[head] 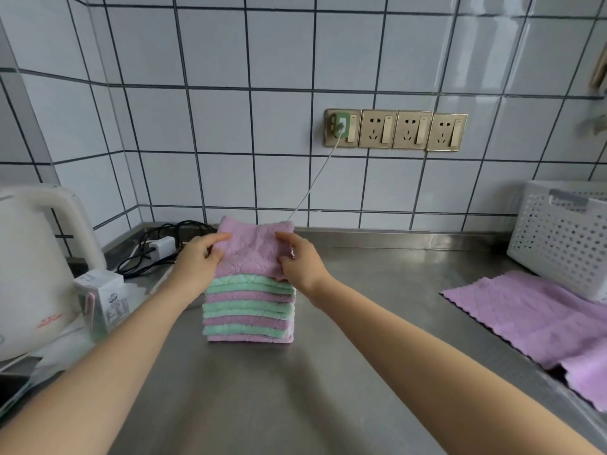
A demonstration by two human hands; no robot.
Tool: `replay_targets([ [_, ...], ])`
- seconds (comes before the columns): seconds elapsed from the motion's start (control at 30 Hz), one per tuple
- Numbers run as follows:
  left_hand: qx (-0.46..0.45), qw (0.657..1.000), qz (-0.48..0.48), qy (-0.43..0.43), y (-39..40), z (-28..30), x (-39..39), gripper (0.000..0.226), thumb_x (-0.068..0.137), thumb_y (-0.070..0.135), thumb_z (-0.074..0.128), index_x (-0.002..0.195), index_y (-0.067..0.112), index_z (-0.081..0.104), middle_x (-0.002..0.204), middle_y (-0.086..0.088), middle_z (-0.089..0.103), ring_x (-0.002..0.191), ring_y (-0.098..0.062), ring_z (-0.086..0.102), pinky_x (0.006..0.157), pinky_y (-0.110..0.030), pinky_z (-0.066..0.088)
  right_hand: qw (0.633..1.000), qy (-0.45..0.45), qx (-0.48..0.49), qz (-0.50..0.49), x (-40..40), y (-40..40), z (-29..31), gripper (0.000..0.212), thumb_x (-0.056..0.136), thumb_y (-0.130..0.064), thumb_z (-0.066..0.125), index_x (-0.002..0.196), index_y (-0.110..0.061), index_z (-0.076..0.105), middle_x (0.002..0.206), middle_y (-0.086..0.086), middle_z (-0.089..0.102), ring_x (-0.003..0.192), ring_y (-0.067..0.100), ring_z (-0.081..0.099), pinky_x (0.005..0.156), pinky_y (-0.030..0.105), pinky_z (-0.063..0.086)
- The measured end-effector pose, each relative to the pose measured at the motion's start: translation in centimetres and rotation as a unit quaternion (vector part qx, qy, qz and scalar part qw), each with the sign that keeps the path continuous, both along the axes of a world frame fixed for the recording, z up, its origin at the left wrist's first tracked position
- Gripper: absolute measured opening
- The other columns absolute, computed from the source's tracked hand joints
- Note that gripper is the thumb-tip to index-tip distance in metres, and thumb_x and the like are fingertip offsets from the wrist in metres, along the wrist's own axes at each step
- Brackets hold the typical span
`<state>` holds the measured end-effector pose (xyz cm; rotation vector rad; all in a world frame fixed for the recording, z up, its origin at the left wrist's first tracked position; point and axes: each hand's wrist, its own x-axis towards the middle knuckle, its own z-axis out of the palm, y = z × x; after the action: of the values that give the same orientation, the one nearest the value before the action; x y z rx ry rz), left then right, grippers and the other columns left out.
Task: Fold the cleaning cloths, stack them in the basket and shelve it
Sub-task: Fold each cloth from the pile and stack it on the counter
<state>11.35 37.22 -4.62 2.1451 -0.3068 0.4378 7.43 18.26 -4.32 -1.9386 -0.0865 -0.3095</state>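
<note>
My left hand (197, 257) and right hand (297, 259) each pinch a side of the folded pink cloth (253, 249), setting it on top of the pile (248, 310) of pink and green cloths on the steel counter (377, 290). I think this is the stacking step. Next comes the flat pink cloth (532, 320) by the white basket (558, 238); the pile looks soft, neat and tall.

Your stack of folded cloths (248, 310), pink and green layers, stood mid-counter near the back edge, a pink cloth (253, 249) on top. A white perforated basket (558, 238) sat at the right edge, partly on an unfolded pink cloth (525, 320).
</note>
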Motion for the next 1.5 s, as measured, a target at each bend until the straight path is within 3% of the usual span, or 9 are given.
replay_targets([
  [0.1, 0.033, 0.999, 0.031, 0.028, -0.2, 0.0, 0.5, 0.034, 0.097, 0.012, 0.044, 0.127, 0.019, 0.059, 0.129, -0.010, 0.057, 0.090, -0.023, 0.055, 0.083, -0.033, 0.045, 0.994, 0.024, -0.099, -0.040, 0.6, -0.3, 0.0, 0.051, 0.090, -0.005, 0.043, 0.140, -0.015, 0.042, 0.136, 0.013, 0.043, 0.119, 0.028, 0.049, 0.099, 0.026, 0.040],
  [0.23, 0.098, 0.992, 0.047, 0.056, 0.9, 0.3, 0.3, 0.028, 0.094, 0.022, 0.048, 0.108, 0.008, 0.068, 0.104, -0.016, 0.067, 0.095, -0.033, 0.062, 0.074, -0.033, 0.043, 0.981, 0.083, -0.171, -0.026, -0.4, -1.9, 0.6, 0.049, 0.090, -0.024, 0.051, 0.139, -0.020, 0.044, 0.134, 0.014, 0.048, 0.127, 0.027, 0.042, 0.107, 0.039, 0.037],
  [0.37, 0.141, 0.978, 0.124, -0.088, 1.6, 1.3, -1.6, 0.028, 0.089, 0.012, 0.053, 0.114, 0.011, 0.066, 0.100, -0.010, 0.060, 0.085, -0.026, 0.059, 0.072, -0.034, 0.046, 0.984, 0.063, -0.164, -0.015, -3.7, -5.0, 1.5, 0.043, 0.092, -0.021, 0.052, 0.134, -0.012, 0.050, 0.133, 0.009, 0.055, 0.102, 0.021, 0.056, 0.100, 0.038, 0.045],
  [0.8, 0.074, 0.974, -0.070, -0.202, -16.1, 0.0, -12.0, 0.022, 0.084, 0.008, 0.061, 0.102, 0.017, 0.068, 0.083, 0.008, 0.061, 0.081, -0.014, 0.056, 0.075, -0.032, 0.047, 0.953, 0.048, -0.277, -0.110, -20.3, -23.0, -1.7, 0.019, 0.089, -0.013, 0.058, 0.105, -0.018, 0.066, 0.094, -0.006, 0.069, 0.092, 0.010, 0.065, 0.078, 0.006, 0.041],
  [0.9, 0.056, 0.977, -0.132, -0.160, -21.6, -2.4, -14.2, 0.019, 0.083, 0.014, 0.059, 0.098, 0.020, 0.069, 0.081, 0.012, 0.060, 0.081, -0.014, 0.060, 0.076, -0.034, 0.050, 0.921, 0.074, -0.344, -0.165, -23.5, -27.7, -3.0, 0.019, 0.089, -0.022, 0.059, 0.106, -0.017, 0.065, 0.101, -0.003, 0.067, 0.094, 0.014, 0.062, 0.077, 0.016, 0.042],
  [1.03, 0.125, 0.949, -0.262, -0.121, -27.5, -6.7, -17.3, 0.025, 0.081, 0.022, 0.051, 0.097, 0.018, 0.069, 0.086, 0.004, 0.066, 0.085, -0.019, 0.061, 0.081, -0.038, 0.051, 0.805, 0.129, -0.549, -0.182, -26.9, -32.1, -5.3, 0.039, 0.089, -0.050, 0.053, 0.115, -0.021, 0.057, 0.114, 0.001, 0.058, 0.109, 0.023, 0.053, 0.081, 0.035, 0.048],
  [1.2, 0.193, 0.921, -0.327, -0.088, -32.4, -8.3, -19.5, 0.033, 0.092, 0.024, 0.052, 0.124, 0.018, 0.060, 0.122, 0.001, 0.061, 0.117, -0.014, 0.050, 0.101, -0.028, 0.038, 0.745, 0.055, -0.636, -0.196, -27.7, -34.3, -8.3, 0.035, 0.060, -0.030, 0.086, 0.089, -0.022, 0.069, 0.073, 0.001, 0.056, 0.059, 0.025, 0.060, 0.032, 0.034, 0.045],
  [1.37, 0.175, 0.916, -0.352, -0.086, -36.1, -8.1, -20.7, 0.042, 0.092, 0.020, 0.054, 0.134, 0.019, 0.050, 0.138, 0.001, 0.051, 0.127, -0.013, 0.044, 0.104, -0.017, 0.027, 0.751, -0.002, -0.634, -0.183, -27.9, -34.2, -6.5, 0.043, 0.041, -0.011, 0.087, 0.077, -0.023, 0.066, 0.064, -0.004, 0.053, 0.054, 0.019, 0.056, 0.035, 0.026, 0.037],
  [1.5, 0.103, 0.912, -0.374, -0.130, -37.6, -7.7, -21.7, 0.028, 0.084, 0.009, 0.058, 0.110, 0.016, 0.066, 0.113, 0.000, 0.068, 0.106, -0.016, 0.061, 0.096, -0.015, 0.035, 0.806, -0.068, -0.560, -0.178, -29.0, -32.2, -5.1, 0.030, 0.067, -0.010, 0.074, 0.092, -0.024, 0.066, 0.076, -0.007, 0.058, 0.063, 0.016, 0.056, 0.039, 0.029, 0.042],
])
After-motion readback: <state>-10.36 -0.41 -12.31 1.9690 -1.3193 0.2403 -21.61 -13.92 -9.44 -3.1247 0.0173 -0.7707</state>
